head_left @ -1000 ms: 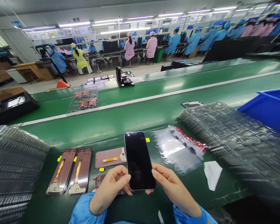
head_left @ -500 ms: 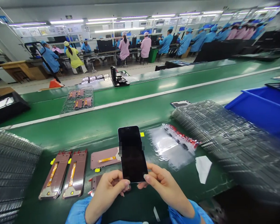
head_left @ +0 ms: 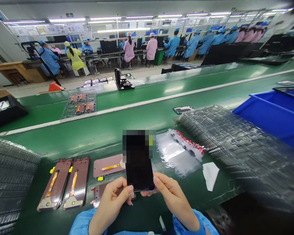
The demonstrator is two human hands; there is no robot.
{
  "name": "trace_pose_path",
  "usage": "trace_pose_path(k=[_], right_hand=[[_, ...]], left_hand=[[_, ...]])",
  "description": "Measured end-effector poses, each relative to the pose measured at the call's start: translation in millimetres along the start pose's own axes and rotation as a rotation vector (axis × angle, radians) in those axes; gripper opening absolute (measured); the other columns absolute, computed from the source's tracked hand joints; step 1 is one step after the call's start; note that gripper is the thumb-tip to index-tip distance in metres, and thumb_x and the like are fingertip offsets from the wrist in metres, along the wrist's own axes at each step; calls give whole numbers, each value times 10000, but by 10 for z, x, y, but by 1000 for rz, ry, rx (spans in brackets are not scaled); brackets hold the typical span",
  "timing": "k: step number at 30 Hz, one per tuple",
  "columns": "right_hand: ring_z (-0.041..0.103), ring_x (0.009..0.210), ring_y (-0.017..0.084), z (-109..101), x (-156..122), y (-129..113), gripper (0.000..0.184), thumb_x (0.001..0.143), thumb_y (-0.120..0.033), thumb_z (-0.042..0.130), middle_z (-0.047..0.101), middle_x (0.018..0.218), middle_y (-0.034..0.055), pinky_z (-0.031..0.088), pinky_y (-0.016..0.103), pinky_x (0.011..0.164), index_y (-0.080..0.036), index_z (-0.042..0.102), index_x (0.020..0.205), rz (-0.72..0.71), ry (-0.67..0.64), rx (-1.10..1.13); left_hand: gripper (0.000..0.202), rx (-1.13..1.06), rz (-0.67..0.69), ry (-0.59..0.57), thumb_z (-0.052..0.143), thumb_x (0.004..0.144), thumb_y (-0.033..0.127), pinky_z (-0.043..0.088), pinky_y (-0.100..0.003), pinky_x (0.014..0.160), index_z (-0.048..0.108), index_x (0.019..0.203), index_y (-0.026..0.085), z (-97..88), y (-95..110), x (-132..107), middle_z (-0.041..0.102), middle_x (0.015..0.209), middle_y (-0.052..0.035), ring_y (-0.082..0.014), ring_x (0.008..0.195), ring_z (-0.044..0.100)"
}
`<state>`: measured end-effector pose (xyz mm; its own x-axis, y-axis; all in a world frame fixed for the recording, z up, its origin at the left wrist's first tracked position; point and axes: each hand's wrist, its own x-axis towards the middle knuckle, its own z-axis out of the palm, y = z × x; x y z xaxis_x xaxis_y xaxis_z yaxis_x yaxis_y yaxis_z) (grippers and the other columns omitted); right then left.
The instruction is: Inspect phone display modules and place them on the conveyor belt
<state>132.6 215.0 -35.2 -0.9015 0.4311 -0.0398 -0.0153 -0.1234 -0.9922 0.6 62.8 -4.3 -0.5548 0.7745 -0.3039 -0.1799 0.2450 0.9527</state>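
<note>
A black phone screen panel [head_left: 139, 169] stands upright in front of me, gripped at its lower edge from both sides. My left hand [head_left: 114, 202] pinches its lower left corner, and my right hand [head_left: 172, 199] pinches its lower right corner. Both sleeves are blue. Under and left of the panel lie several pink-backed panels with orange flex cables [head_left: 63, 182] on the green bench [head_left: 107, 133]. One more pink panel [head_left: 109, 165] lies flat just left of the held screen.
Stacks of clear plastic trays stand at the left [head_left: 9, 182] and right [head_left: 235, 143]. Clear films with red tabs [head_left: 178, 150] and a white scrap [head_left: 210, 174] lie to the right. A blue bin [head_left: 274, 114] sits far right. Workers sit at benches beyond the conveyor.
The held screen has shifted slightly left and down in view as my head moved. Both hands keep the same grip on its lower edge.
</note>
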Motion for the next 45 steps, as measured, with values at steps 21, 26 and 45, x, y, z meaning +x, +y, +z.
trace_pose_path(k=[21, 26, 45], right_hand=[[704, 675, 212, -10, -3, 70, 399, 940, -518, 542, 752, 833, 81, 565, 330, 659, -167, 704, 1039, 140, 16, 127], [692, 654, 205, -2, -12, 63, 389, 931, -523, 554, 748, 812, 71, 556, 328, 652, -176, 707, 1022, 143, 16, 130], [534, 484, 110, -74, 229, -17, 465, 850, -625, 591, 573, 667, -6, 416, 201, 388, -169, 652, 916, 146, 4, 289]], left_hand=[[545, -195, -121, -80, 575, 803, 654, 494, -237, 579, 609, 667, 128, -65, -150, 3, 661, 602, -36, -123, 530, 622], [474, -198, -99, -89, 583, 847, 574, 510, -261, 635, 689, 775, 118, -66, -107, 4, 692, 688, -45, -142, 611, 638], [314, -488, -144, -76, 700, 813, 430, 469, -212, 558, 730, 977, 163, -10, 16, 26, 702, 728, -34, -139, 642, 629]])
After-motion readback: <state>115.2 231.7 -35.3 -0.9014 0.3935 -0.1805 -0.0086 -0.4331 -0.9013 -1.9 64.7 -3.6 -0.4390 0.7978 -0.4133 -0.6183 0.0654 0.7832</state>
